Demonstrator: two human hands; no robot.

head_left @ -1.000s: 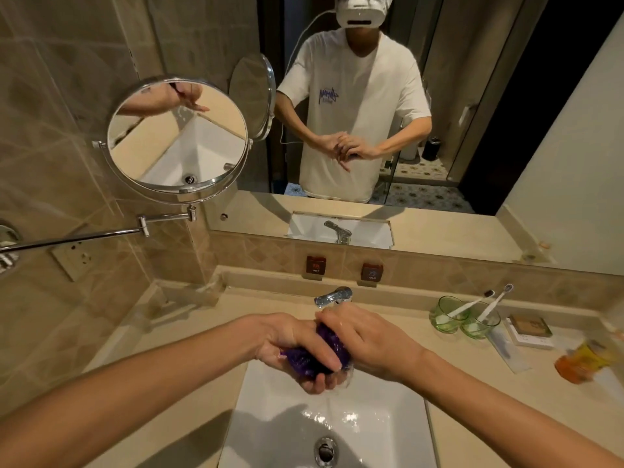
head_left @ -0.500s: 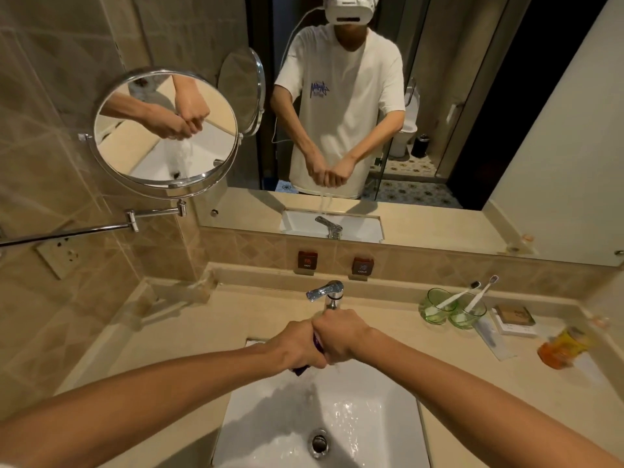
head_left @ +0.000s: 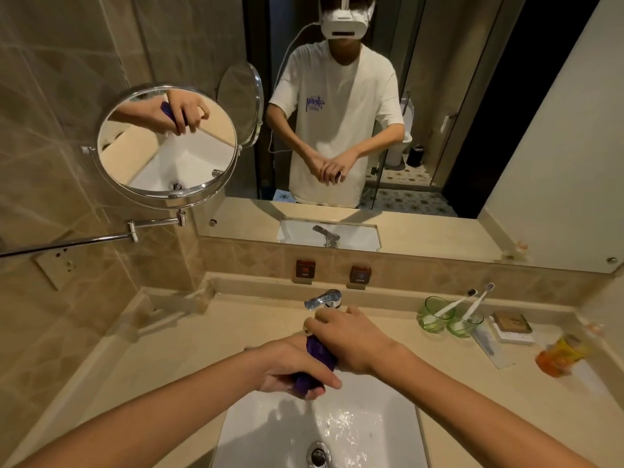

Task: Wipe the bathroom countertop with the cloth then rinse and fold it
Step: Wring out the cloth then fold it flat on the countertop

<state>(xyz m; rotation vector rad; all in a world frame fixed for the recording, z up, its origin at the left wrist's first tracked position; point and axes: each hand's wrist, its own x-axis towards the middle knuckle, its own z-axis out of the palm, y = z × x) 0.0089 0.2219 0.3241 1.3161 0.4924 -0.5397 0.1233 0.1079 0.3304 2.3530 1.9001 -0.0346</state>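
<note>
1. Wringing step, by my judgement: the left hand (head_left: 290, 369) and the right hand (head_left: 351, 339) both clench the purple cloth (head_left: 319, 352) between them, above the sink (head_left: 398, 430).
2. Next: shake it open and fold it.

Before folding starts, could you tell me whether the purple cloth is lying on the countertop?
No, both hands grip the cloth above the sink.

Both forearms reach forward and converge at the middle; the left hand (head_left: 290, 369) sits lower, fingers curled tight in a fist-like grip, thumb across the top; the right hand (head_left: 351, 339) sits higher, palm down, fingers bent and clenched.
</note>
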